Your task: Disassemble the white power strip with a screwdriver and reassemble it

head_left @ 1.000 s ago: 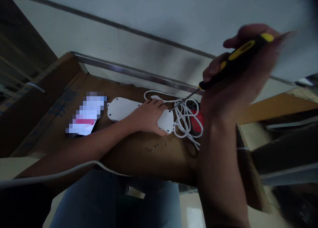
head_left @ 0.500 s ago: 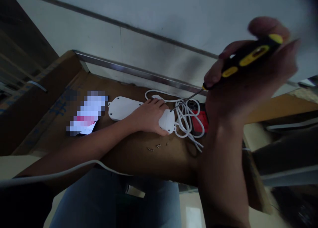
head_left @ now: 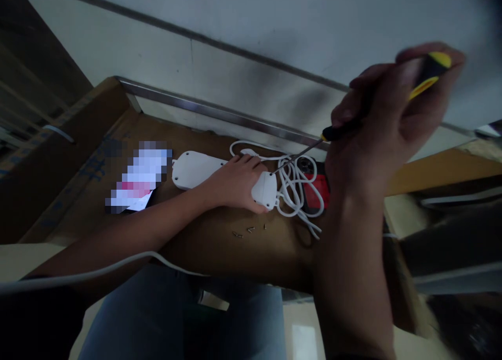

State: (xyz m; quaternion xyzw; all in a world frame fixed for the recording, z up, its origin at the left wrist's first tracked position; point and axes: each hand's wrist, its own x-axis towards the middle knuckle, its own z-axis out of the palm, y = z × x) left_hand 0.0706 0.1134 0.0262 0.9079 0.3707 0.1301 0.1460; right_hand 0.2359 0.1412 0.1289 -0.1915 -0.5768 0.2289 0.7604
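Observation:
A white power strip [head_left: 198, 170] lies on the cardboard, its face with the screw holes turned up. My left hand [head_left: 239, 182] is wrapped across it near its right end and holds it down. A screwdriver [head_left: 429, 78] with a black and yellow handle is gripped in my right hand [head_left: 392, 104], raised at the upper right. Its thin shaft slants down left, and the tip is at a hole near the strip's right end. Several small screws [head_left: 250, 229] lie loose on the cardboard in front of the strip. My palm hides the strip's middle.
White cable [head_left: 288, 187] lies coiled right of the strip, partly over a red and black object [head_left: 316, 190]. At the left lies a phone [head_left: 139, 180] with a lit, blurred screen. A cardboard wall [head_left: 70, 151] rises at the left; another white cable [head_left: 117, 266] crosses my left forearm.
My right hand has turned around the screwdriver handle, its fingers now covering more of it. The tip stays at the same hole. My left hand keeps its hold on the strip.

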